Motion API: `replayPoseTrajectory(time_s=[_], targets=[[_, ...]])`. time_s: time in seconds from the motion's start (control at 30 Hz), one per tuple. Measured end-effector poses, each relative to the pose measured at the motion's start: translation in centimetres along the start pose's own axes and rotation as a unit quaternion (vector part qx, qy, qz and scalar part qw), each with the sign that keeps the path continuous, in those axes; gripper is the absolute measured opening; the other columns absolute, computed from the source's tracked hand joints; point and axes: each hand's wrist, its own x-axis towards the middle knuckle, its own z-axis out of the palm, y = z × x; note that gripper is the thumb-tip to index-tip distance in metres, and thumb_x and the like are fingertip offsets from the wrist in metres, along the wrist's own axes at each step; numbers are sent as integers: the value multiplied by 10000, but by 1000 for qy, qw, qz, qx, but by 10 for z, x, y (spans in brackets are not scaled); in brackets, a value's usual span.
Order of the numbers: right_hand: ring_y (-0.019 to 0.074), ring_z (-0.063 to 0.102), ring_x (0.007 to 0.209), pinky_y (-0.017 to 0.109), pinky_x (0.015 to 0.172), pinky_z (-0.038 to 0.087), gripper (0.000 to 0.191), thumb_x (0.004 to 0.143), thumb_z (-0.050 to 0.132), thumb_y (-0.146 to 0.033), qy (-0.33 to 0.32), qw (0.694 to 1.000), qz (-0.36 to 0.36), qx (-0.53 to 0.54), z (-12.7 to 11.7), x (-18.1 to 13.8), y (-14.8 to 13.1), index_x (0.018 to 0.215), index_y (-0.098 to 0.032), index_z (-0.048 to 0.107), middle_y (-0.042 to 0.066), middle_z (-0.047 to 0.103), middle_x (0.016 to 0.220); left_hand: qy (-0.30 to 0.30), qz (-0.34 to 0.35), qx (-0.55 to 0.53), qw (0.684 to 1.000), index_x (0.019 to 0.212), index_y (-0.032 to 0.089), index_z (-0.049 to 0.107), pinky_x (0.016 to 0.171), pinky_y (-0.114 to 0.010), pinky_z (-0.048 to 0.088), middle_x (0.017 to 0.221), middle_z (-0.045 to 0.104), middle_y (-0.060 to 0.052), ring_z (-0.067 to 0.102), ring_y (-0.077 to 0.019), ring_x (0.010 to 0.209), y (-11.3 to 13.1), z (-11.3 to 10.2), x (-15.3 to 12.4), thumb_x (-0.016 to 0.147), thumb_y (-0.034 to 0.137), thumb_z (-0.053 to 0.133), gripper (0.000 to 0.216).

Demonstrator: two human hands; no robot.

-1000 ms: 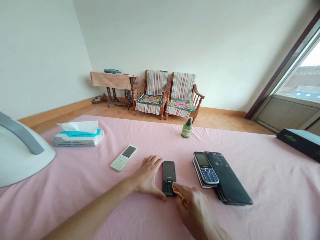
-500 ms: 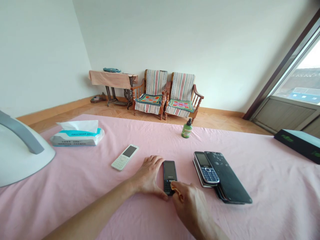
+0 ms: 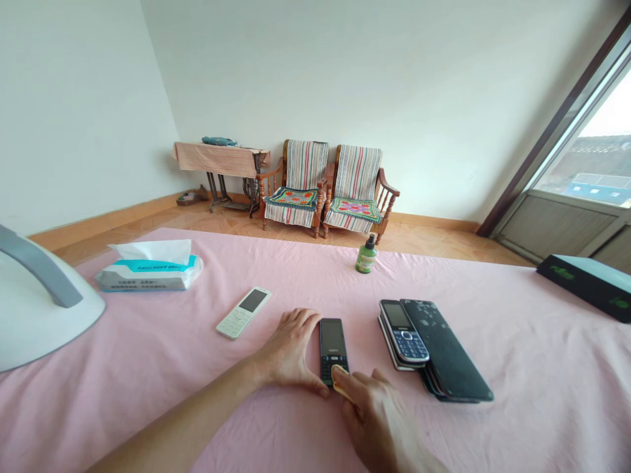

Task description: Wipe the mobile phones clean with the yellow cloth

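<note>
A single camera, worn on the person's head, looked forward and down across the pink cloth (image 3: 542, 348) from its near side. The forearms entered from the bottom edge, placing the left hand (image 3: 292, 348) and right hand (image 3: 373, 408) close to the lens, low and near the middle. The wide view reached beyond the spray bottle (image 3: 365, 257) to two wooden armchairs (image 3: 306, 164) against the far wall (image 3: 276, 66), with a slanting window (image 3: 589, 167) at the right edge.

Tan cloth (image 3: 341, 382): mostly hidden by right grip (image 3: 377, 414). Black phone (image 3: 332, 336): lower keys partly covered. Phones beneath navy phone (image 3: 407, 343): largely concealed. White object (image 3: 44, 322): cut off left. Dark box (image 3: 584, 284): cut off right.
</note>
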Motion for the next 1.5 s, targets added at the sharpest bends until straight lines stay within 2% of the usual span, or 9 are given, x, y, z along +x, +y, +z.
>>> replayPoseTrajectory(time_s=[0.13,0.3,0.53,0.77,0.97,1.2,1.4,1.5], targets=[[147,614,639,257,622,289,317,745,423,-30,-16,1000,2,-18,-2,11,2,874,-233,630,-10,700,733,-2,-5,1,1000,1284,215,406,1009,-495,313,1272,476,-116,438,-348,1159,0,-1,0,389,637,780,1058],[160,631,657,256,622,303,426,743,425,-25,-2,1000,8,-15,7,6,7,1061,-227,624,0,717,768,1,-4,-4,1000,1269,201,411,997,-484,327,1254,487,-118,445,-339,1145,1,-1,-1,395,645,772,1045],[184,654,656,256,579,309,436,747,432,-29,9,999,38,-37,5,8,6,1074,-230,638,10,731,773,1,-1,-7,1000,1272,195,405,998,-477,325,1263,481,-120,437,-342,1154,1,-1,-1,391,649,772,1057],[172,678,672,236,598,345,481,698,430,-28,22,999,13,-29,18,-9,13,1085,-230,632,11,740,792,-6,3,-4,1000,1263,177,418,1004,-491,314,1261,482,-130,438,-350,1150,-1,-1,-1,391,670,764,1060],[180,668,641,244,541,308,418,746,412,-44,21,999,39,-27,5,6,11,1043,-244,628,-5,726,734,-25,6,0,1000,1307,187,389,1012,-489,309,1298,459,-135,418,-357,1175,-4,-2,1,410,686,754,1090],[179,663,636,260,595,322,526,708,455,-32,4,999,-19,-45,17,-14,12,1192,-203,569,12,725,760,-18,15,-1,1000,1297,183,403,1014,-492,306,1280,470,-134,433,-358,1163,-7,0,0,408,693,754,1084],[187,657,623,276,593,285,371,756,471,-34,-34,997,3,-76,1,10,-6,1042,-224,614,12,726,731,-9,18,4,1000,1307,201,387,1014,-478,312,1293,461,-119,431,-344,1166,-8,2,1,405,655,773,1081],[183,657,624,279,593,269,329,760,489,-43,-34,996,7,-80,1,11,-12,1014,-218,603,13,728,734,-8,18,5,1000,1307,198,385,1014,-471,316,1290,466,-115,433,-338,1164,-8,3,1,404,638,780,1079]])
